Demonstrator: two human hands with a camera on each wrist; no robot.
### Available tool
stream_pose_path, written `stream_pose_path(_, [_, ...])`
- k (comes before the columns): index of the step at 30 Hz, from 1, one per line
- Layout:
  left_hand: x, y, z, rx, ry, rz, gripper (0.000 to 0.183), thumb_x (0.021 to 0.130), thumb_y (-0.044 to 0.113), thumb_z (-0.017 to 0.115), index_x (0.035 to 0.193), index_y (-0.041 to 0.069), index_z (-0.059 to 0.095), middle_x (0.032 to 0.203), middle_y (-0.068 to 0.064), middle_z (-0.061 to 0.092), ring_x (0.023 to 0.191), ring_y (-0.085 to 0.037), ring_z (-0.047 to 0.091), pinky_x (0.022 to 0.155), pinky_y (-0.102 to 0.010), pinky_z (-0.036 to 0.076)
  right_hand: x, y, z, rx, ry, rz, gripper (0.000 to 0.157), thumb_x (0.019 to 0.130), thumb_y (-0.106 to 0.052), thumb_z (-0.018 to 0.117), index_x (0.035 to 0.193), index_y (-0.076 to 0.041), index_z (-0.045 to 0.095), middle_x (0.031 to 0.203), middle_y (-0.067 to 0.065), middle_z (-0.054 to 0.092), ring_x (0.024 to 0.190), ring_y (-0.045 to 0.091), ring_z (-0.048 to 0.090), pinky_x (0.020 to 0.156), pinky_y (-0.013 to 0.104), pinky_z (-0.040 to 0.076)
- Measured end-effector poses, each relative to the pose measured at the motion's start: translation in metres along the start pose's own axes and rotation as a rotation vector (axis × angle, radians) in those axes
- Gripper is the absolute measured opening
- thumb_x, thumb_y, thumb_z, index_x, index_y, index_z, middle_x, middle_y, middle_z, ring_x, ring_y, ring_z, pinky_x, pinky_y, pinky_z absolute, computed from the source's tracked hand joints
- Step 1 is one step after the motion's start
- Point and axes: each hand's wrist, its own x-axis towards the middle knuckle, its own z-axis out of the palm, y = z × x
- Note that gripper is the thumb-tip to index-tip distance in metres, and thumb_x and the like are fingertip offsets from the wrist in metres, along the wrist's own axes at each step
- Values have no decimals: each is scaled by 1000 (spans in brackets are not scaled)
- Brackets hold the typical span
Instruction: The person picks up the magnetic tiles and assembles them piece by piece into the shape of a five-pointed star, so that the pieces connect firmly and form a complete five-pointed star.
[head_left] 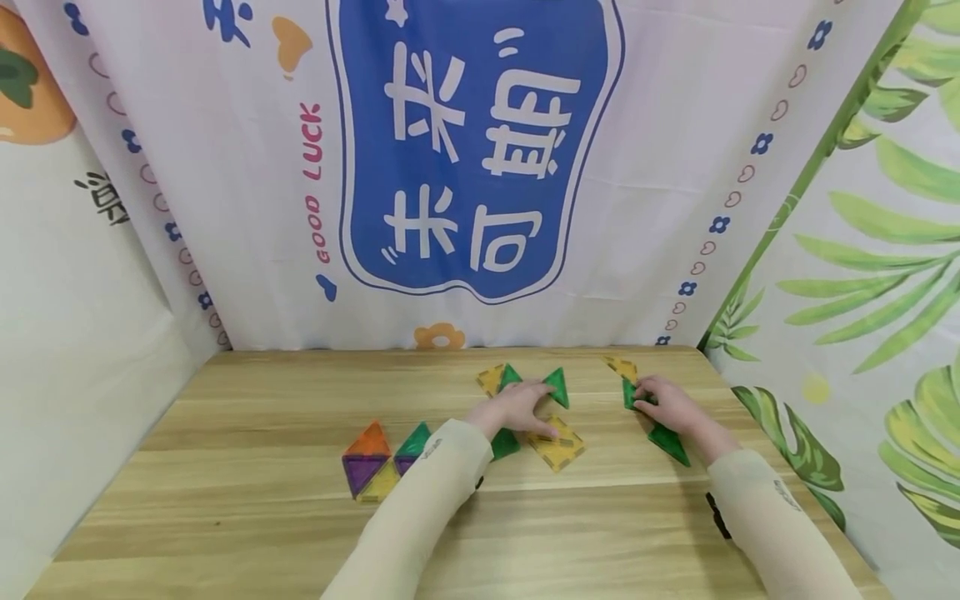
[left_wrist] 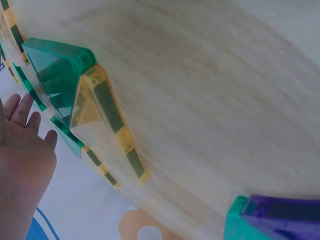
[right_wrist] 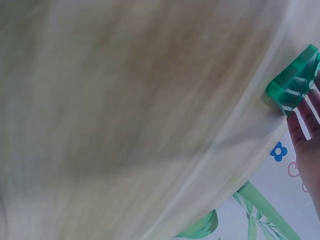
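On grained wood (head_left: 570, 542), translucent triangular tiles (head_left: 667, 442)

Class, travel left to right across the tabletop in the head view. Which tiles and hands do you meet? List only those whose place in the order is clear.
Orange triangular tile → teal triangular tile → left hand → rightmost yellow tile → right hand.

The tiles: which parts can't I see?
Head: left sleeve hides part of the right purple tile.
Head: left hand covers part of a green tile.
Head: right hand covers part of another green tile.
Left wrist: the right edge cuts off a purple tile.
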Motion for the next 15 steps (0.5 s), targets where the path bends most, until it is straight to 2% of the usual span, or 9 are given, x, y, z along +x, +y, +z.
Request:
stream_pose_path(3, [0,-1,0,-15,-8,1,88,78,58,67,147,17,33,154,-8,27,142,-24,24,116,-43,19,2,3,2,-9,8,17,25,90,-8,61,112,4,61,126,29,51,111,45,51,94,57,41])
stream_pose_path(6, [0,-2,0,-26,-12,3,87,77,57,68,147,17,34,154,-8,27,141,-25,25,115,-43,20,3,6,2,-37,7,13,37,91,-10,61,124,7,55,131,31,48,118,49,45,99,60,35])
stream_pose_path(10, [-2,-3,-2,-31,-14,6,86,78,57,68,146,17,36,154,-8,27,141,-25,27,115,-43,22,5,9,1,-71,-15,31,43,91,-15,61,128,4,54,134,29,48,123,51,38,100,65,29])
stream_pose_path(15, [-4,-4,-3,-35,-13,7,84,78,56,68,146,16,36,154,-8,27,141,-25,26,114,-43,22,5,8,-3,-94,-49,125,54,91,-31,62,134,0,50,138,26,44,125,52,33,98,69,26])
